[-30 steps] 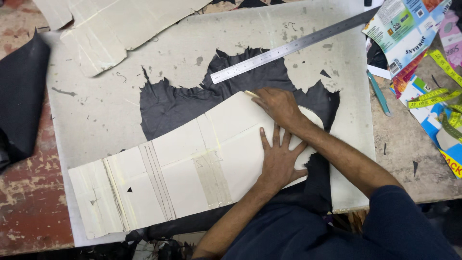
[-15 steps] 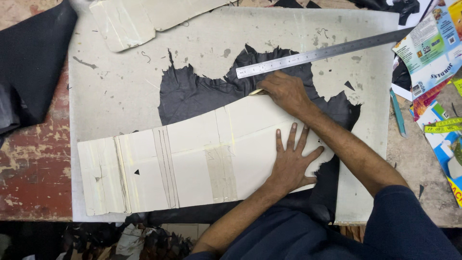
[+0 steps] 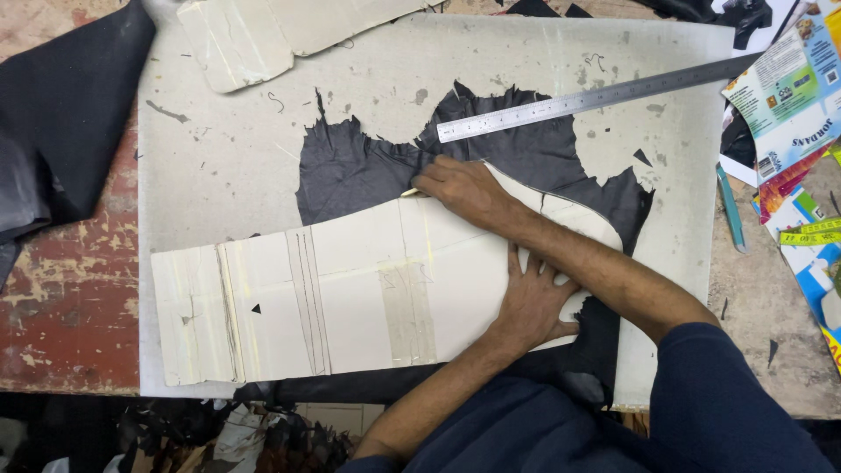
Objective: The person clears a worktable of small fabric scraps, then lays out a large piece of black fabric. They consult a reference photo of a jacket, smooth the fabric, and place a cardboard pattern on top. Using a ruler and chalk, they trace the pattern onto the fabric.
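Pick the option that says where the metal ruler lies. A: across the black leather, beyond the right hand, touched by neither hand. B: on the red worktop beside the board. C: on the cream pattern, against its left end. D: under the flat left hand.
A: the metal ruler lies slantwise over the black leather, beyond the right hand, while the left hand presses flat on the cream pattern.

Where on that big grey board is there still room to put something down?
On the grey cutting board, the bare patch lies left of the black leather, above the cream pattern. A smaller strip lies above the steel ruler. It is crowded where both hands press and by the coloured papers at right.
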### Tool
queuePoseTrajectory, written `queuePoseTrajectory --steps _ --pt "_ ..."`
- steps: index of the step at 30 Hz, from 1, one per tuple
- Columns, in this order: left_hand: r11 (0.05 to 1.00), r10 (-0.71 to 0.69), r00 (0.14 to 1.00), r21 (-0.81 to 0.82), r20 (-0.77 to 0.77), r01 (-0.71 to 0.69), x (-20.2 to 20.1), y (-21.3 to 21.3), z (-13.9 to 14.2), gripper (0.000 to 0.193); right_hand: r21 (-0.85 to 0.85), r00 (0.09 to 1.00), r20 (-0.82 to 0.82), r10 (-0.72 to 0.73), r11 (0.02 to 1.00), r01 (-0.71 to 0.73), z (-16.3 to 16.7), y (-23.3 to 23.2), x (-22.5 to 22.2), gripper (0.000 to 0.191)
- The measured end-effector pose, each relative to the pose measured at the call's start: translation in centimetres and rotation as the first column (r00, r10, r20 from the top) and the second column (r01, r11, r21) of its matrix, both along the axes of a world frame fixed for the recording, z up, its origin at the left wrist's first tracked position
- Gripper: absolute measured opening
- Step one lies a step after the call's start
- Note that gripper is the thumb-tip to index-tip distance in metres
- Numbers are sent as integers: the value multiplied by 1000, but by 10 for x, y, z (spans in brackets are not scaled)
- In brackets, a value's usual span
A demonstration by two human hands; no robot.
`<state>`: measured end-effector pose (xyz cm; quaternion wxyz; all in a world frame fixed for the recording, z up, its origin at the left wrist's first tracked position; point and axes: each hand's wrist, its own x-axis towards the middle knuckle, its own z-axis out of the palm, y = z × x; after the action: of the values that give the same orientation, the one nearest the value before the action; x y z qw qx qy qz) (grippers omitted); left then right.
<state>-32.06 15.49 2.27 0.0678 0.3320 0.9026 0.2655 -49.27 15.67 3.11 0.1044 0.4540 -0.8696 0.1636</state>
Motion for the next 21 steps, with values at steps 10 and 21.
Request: queuePoseTrajectory --steps 10,21 --pt "1000 15 1000 18 24 -15 0 -1 4 99 230 980 -195 -40 969 86 17 48 -2 26" --pt "820 246 969 526 33 -226 -8 -90 -8 48 -163 579 640 -505 647 745 86 76 153 50"
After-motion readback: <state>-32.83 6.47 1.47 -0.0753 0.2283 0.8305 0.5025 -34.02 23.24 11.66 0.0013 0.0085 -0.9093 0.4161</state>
